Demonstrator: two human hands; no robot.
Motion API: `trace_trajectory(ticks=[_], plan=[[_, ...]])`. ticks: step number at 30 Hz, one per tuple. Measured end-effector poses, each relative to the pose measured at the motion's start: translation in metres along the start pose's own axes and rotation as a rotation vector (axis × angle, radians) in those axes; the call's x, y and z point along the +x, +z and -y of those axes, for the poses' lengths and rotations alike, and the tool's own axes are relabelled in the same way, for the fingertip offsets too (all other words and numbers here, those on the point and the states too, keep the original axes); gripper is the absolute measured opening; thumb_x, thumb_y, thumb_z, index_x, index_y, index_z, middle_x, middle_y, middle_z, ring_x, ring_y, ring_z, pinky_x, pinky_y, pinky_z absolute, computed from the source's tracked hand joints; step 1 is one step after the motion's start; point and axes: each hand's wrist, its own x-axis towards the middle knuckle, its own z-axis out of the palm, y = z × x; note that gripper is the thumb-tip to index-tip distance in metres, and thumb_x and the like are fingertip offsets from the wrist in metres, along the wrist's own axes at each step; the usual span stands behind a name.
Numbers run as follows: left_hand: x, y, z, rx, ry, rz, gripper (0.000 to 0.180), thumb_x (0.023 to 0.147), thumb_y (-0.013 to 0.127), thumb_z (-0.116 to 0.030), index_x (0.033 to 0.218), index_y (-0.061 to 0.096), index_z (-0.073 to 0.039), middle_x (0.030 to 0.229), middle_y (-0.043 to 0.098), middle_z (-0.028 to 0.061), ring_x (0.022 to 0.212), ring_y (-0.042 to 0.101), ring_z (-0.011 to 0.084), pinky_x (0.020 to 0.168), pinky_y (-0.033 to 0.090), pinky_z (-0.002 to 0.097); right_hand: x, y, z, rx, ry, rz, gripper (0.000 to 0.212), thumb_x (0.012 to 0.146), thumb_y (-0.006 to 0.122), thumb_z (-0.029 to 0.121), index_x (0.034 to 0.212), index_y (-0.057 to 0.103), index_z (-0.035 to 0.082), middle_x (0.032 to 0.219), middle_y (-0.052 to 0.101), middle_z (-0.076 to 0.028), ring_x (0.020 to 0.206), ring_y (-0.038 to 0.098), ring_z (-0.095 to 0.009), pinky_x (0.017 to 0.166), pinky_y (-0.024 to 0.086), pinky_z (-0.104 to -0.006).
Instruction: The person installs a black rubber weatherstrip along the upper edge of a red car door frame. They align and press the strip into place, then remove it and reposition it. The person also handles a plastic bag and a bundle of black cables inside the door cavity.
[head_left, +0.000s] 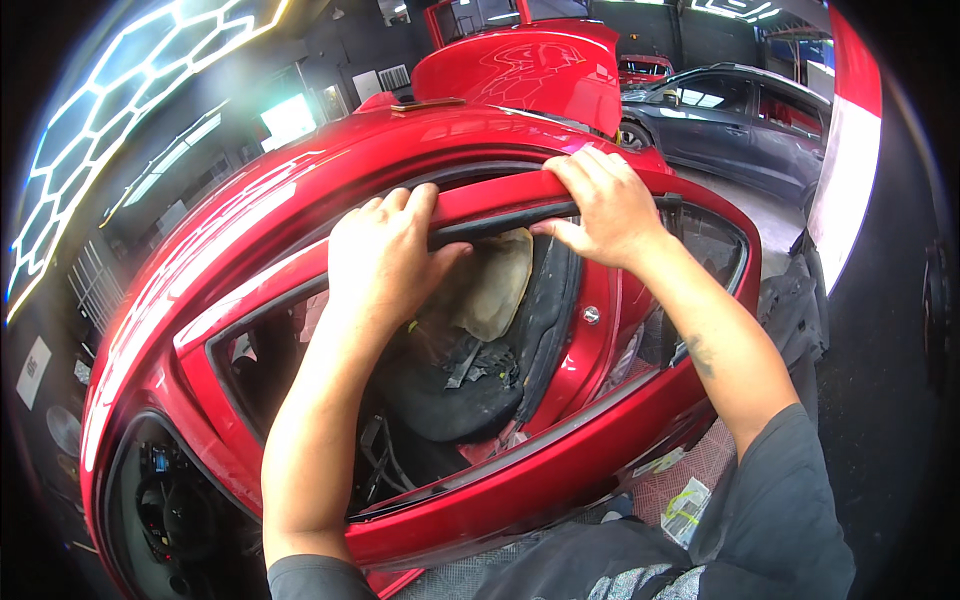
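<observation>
The red car door [470, 512] stands partly open in front of me, with no glass visible in its window opening. Along the upper edge of its window frame [490, 197] both hands are closed. My left hand [385, 250] wraps the frame with fingers over the top and thumb underneath. Farther right, my right hand [605, 208] grips the same frame in the same way. Between them a black rubber strip [500, 222] runs along the frame's underside. My palms hide parts of the frame.
Close beyond the frame lies the car's red roof [330, 150]. Through the window opening show a dark seat [440, 405] and a beige panel [498, 290]. A raised red panel [525, 75] and a dark grey car [720, 125] stand farther back. Packaging [685, 510] lies near my legs.
</observation>
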Motion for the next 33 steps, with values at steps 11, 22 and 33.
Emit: trace_trajectory(ticks=[11,22,33], plan=[[-0.001,0.029,0.005,0.197,0.154,-0.253,0.068,0.084,0.091,-0.047,0.134,0.068,-0.007,0.104,0.069,0.0103,0.097,0.071,0.0326,0.087,0.057,0.0444,-0.009,0.010,-0.002,-0.128,-0.044,-0.107,0.071,0.081,0.091,0.051,0.134,0.066,0.010,0.110,0.066,-0.012,0.105,0.067,-0.032,0.093,0.053,-0.0455],[0.018,0.034,-0.033,0.043,0.100,-0.240,0.066,0.090,0.087,-0.054,0.137,0.071,-0.012,0.104,0.069,0.0066,0.102,0.069,0.0281,0.088,0.052,0.0421,-0.012,0.004,-0.015,0.067,-0.042,-0.059,0.067,0.096,0.077,0.058,0.140,0.067,0.009,0.123,0.069,-0.012,0.115,0.066,-0.033,0.104,0.050,-0.0493],[0.019,0.042,-0.045,-0.023,0.060,-0.342,0.058,0.085,0.091,-0.054,0.131,0.078,-0.021,0.098,0.070,0.0030,0.094,0.069,0.0271,0.086,0.052,0.0421,-0.010,0.012,-0.017,0.052,0.034,-0.070,0.051,0.099,0.075,0.055,0.129,0.071,0.013,0.110,0.071,-0.008,0.109,0.068,-0.030,0.098,0.051,-0.0468]])
